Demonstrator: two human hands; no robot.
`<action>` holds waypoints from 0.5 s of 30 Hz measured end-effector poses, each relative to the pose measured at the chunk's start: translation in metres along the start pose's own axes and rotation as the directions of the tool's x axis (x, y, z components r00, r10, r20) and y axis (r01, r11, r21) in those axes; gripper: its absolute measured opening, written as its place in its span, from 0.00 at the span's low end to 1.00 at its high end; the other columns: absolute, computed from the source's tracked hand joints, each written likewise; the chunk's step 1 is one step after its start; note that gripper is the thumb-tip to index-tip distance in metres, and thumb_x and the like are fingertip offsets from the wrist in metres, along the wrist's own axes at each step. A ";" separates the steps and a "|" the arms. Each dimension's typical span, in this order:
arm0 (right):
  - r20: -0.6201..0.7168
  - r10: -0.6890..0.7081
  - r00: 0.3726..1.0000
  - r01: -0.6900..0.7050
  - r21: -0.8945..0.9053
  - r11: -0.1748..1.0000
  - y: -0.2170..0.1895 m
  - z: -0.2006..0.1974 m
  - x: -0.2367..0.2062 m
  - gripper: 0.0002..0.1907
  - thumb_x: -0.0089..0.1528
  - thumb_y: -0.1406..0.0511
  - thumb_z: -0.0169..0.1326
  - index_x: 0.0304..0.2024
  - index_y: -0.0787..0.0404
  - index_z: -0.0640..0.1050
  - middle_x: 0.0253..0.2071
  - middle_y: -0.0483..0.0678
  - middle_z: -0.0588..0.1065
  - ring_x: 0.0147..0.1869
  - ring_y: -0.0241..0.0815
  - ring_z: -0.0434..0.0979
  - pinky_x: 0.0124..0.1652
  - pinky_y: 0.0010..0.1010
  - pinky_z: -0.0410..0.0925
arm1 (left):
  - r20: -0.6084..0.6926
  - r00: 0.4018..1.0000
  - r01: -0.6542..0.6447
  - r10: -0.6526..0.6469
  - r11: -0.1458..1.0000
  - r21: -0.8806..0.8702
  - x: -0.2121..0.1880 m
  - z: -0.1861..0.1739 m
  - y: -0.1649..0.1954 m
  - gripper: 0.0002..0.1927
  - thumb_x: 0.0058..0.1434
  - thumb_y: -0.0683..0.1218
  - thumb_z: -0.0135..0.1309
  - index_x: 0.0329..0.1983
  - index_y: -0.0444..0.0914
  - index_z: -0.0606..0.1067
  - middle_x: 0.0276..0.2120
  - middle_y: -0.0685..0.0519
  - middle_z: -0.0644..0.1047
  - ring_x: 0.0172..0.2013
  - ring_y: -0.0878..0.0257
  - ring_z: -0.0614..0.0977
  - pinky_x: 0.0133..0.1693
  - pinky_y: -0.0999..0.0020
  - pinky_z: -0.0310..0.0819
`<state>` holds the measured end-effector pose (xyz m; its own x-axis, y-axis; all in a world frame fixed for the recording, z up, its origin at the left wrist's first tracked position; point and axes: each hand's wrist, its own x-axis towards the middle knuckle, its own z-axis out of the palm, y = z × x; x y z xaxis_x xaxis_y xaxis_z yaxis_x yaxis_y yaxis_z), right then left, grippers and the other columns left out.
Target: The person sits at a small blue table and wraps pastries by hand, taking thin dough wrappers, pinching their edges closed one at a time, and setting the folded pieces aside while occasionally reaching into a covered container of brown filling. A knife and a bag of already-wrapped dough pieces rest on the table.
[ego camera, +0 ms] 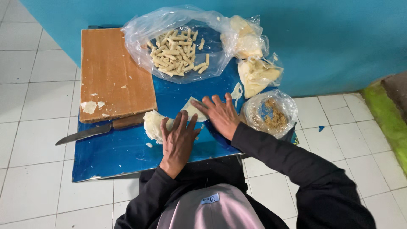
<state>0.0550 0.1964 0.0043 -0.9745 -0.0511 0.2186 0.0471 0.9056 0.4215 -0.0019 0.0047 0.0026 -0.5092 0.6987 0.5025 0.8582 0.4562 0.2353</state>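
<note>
A person in black sleeves works at a low table with a glossy blue top, seen from above. Both hands lie flat, fingers spread, on a thin, pale, soft wrapper sheet near the middle of the table. The sheet looks roughly triangular, with one corner pointing away from the person and toward the far wall; its long axis cannot be told, since the hands cover much of it. The left hand rests just beside a small stack of the same pale sheets, fingertips touching the stack's edge. The right hand presses on the sheet's right side.

A smooth brown wooden cutting board lies at the table's left, flecked with pale scraps. A knife with a wooden handle lies along the board's near edge, blade pointing left. A clear plastic bag holds many short, pale rolled sticks. Two crumpled bags of pale sheets sit to the right, and a smaller bag holds brown crumbly filling.

The floor is white tile; the wall behind is painted turquoise.
</note>
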 end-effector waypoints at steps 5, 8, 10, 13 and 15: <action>-0.098 -0.095 0.991 0.096 0.011 0.995 0.026 -0.013 -0.017 0.22 0.62 0.67 0.50 0.59 0.45 0.75 0.55 0.41 0.68 0.57 0.44 0.66 0.56 0.56 0.57 | -0.003 1.000 0.005 -0.005 1.000 -0.019 0.000 -0.003 -0.004 0.22 0.63 0.52 0.56 0.60 0.43 0.75 0.54 0.49 0.73 0.60 0.59 0.73 0.62 0.48 0.54; -0.098 0.084 0.992 -0.044 0.350 0.936 0.074 -0.033 -0.034 0.14 0.59 0.67 0.53 0.41 0.42 0.83 0.47 0.38 0.71 0.56 0.44 0.69 0.53 0.50 0.58 | -0.008 1.000 -0.025 0.025 0.999 -0.037 0.005 -0.003 -0.011 0.20 0.64 0.51 0.56 0.58 0.43 0.76 0.53 0.49 0.73 0.58 0.58 0.74 0.62 0.48 0.54; 0.023 0.192 0.981 -0.180 0.479 0.859 0.117 -0.043 -0.059 0.13 0.60 0.69 0.55 0.38 0.42 0.84 0.40 0.36 0.74 0.51 0.43 0.71 0.49 0.44 0.58 | -0.020 0.999 -0.030 0.029 0.999 -0.041 0.010 -0.001 -0.013 0.17 0.65 0.51 0.56 0.55 0.43 0.77 0.52 0.49 0.73 0.57 0.57 0.74 0.62 0.48 0.55; 0.238 0.290 0.927 -0.352 0.282 0.892 0.139 -0.029 -0.091 0.16 0.59 0.73 0.56 0.41 0.43 0.84 0.37 0.35 0.80 0.47 0.42 0.75 0.48 0.41 0.59 | -0.026 1.000 -0.017 0.016 0.999 -0.032 0.015 0.001 -0.016 0.13 0.66 0.51 0.56 0.50 0.43 0.79 0.49 0.48 0.74 0.54 0.55 0.75 0.61 0.48 0.57; 0.259 0.324 0.910 -0.366 0.136 0.921 0.136 -0.009 -0.103 0.19 0.55 0.73 0.58 0.42 0.44 0.85 0.38 0.36 0.82 0.46 0.41 0.77 0.49 0.43 0.58 | -0.033 0.999 -0.003 0.002 1.000 -0.021 0.020 0.004 -0.015 0.10 0.67 0.50 0.57 0.47 0.42 0.80 0.48 0.48 0.74 0.52 0.53 0.75 0.60 0.49 0.60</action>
<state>0.1641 0.3214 0.0470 -0.9283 0.3558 0.1078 0.3705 0.9095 0.1886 -0.0253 0.0138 0.0058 -0.5046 0.6810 0.5306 0.8610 0.4424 0.2510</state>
